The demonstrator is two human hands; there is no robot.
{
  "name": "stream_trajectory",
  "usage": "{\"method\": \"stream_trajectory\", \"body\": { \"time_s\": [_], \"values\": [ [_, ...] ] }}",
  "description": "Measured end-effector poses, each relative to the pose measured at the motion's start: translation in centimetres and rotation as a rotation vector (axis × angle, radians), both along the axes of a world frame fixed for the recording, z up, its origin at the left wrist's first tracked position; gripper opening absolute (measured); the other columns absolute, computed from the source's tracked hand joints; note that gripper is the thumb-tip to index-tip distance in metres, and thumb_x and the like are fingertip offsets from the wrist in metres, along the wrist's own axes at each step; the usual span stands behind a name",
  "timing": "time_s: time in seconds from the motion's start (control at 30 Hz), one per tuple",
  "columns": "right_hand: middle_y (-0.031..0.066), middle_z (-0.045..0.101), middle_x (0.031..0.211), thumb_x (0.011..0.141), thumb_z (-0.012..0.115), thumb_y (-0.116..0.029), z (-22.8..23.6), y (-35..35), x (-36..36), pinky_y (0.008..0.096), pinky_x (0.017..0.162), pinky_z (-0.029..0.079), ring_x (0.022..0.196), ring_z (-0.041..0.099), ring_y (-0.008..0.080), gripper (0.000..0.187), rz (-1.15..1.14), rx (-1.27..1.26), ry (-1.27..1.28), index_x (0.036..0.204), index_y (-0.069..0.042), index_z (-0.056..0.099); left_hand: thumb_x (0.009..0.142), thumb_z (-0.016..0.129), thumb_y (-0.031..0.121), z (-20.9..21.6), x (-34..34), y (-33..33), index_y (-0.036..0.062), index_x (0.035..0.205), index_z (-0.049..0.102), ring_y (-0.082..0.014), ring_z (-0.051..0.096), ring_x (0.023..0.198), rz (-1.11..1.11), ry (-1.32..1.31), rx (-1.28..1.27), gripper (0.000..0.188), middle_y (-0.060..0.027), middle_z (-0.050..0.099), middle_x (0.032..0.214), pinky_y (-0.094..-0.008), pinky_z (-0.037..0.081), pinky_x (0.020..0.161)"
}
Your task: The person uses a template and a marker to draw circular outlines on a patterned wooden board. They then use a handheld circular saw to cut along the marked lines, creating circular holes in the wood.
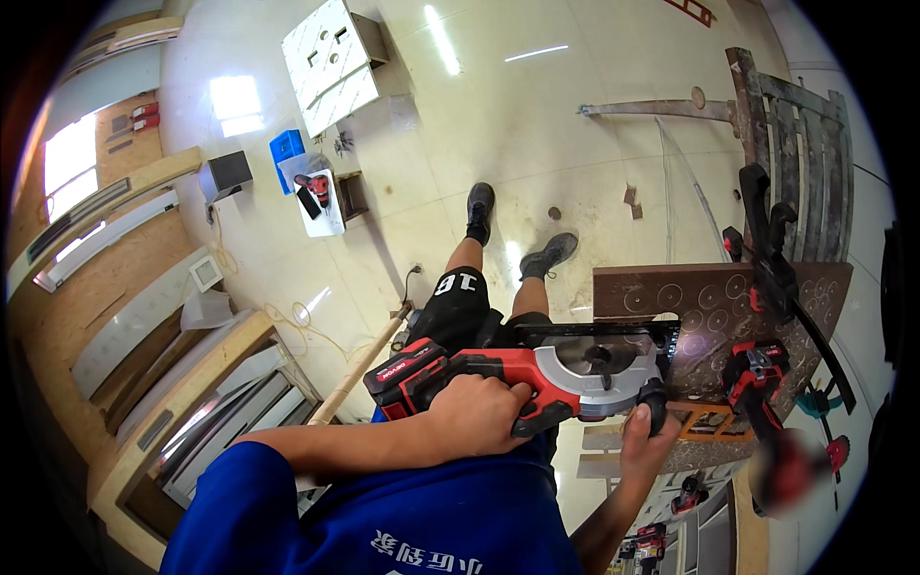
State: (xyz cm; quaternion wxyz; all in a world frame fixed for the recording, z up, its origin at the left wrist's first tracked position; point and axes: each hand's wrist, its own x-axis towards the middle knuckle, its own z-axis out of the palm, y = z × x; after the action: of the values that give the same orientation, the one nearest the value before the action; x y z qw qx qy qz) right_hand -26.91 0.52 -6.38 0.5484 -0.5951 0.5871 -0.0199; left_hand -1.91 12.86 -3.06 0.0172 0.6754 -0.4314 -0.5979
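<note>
A red and black cordless circular saw (599,369) with a silver blade guard lies across the front of my body. My left hand (479,414) is closed round its rear handle, beside the red and black battery. My right hand (647,443) grips the black front knob. The saw's long dark base plate (594,331) reaches over the near left part of a brown board (632,287) marked with circles. Whether the plate touches the board, I cannot tell. Right of the saw, a red and black cordless power tool (757,372) is over the board.
A black clamp (774,254) sits at the board's right. Beyond stands a grey slatted wooden frame (800,144). A wooden pole (359,369) and framed panels (230,412) are on the left. Farther off are a blue bin (286,153) and a white cabinet (326,62).
</note>
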Motion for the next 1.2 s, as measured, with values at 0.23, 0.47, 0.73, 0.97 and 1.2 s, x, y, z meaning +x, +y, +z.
{"method": "stream_trajectory", "body": {
  "time_s": [0.23, 0.47, 0.73, 0.97, 1.2],
  "values": [
    [0.0075, 0.043, 0.058, 0.093, 0.062, -0.039, 0.4, -0.4, 1.2, 0.0340, 0.054, 0.035, 0.055, 0.040, 0.0148, 0.047, 0.012, -0.111, 0.003, 0.070, 0.001, 0.050, 0.085, 0.069, 0.042, 0.0, -0.2, -0.1, 0.0070, 0.089, 0.063, -0.0357, 0.067, 0.065, 0.020, 0.000, -0.029, 0.036, -0.0149, 0.066, 0.066, -0.0454, 0.054, 0.060],
    [0.0062, 0.042, 0.056, 0.094, 0.061, -0.041, 0.5, -0.5, 1.4, 0.0344, 0.053, 0.034, 0.053, 0.039, 0.0149, 0.049, 0.016, -0.160, 0.002, 0.069, 0.000, 0.049, 0.086, 0.068, 0.042, -0.1, -0.2, -0.1, 0.0067, 0.089, 0.063, -0.0358, 0.067, 0.063, 0.024, -0.001, -0.049, 0.036, -0.0152, 0.065, 0.066, -0.0459, 0.054, 0.059],
    [0.0056, 0.042, 0.056, 0.093, 0.062, -0.043, 0.2, -0.4, 0.2, 0.0338, 0.052, 0.033, 0.054, 0.039, 0.0133, 0.053, -0.003, -0.080, 0.019, 0.067, 0.001, 0.047, 0.087, 0.068, 0.043, -0.2, -0.4, -0.2, 0.0067, 0.088, 0.064, -0.0355, 0.067, 0.061, 0.023, -0.011, -0.054, 0.037, -0.0147, 0.065, 0.064, -0.0454, 0.054, 0.058],
    [0.0061, 0.043, 0.056, 0.093, 0.063, -0.042, 0.0, -0.7, -0.4, 0.0339, 0.052, 0.034, 0.055, 0.040, 0.0133, 0.053, 0.019, -0.061, 0.040, 0.067, 0.001, 0.048, 0.087, 0.068, 0.043, -0.1, -0.4, -0.3, 0.0067, 0.090, 0.065, -0.0353, 0.067, 0.063, 0.027, 0.006, -0.028, 0.037, -0.0146, 0.066, 0.066, -0.0454, 0.054, 0.059],
    [0.0049, 0.043, 0.056, 0.093, 0.062, -0.045, 0.1, -1.0, -0.2, 0.0336, 0.052, 0.033, 0.055, 0.041, 0.0128, 0.054, 0.021, -0.033, 0.025, 0.067, 0.000, 0.047, 0.087, 0.067, 0.044, -0.1, -0.5, -0.6, 0.0068, 0.092, 0.065, -0.0355, 0.067, 0.063, 0.026, 0.013, -0.024, 0.037, -0.0147, 0.066, 0.066, -0.0454, 0.054, 0.060]
  ]
}}
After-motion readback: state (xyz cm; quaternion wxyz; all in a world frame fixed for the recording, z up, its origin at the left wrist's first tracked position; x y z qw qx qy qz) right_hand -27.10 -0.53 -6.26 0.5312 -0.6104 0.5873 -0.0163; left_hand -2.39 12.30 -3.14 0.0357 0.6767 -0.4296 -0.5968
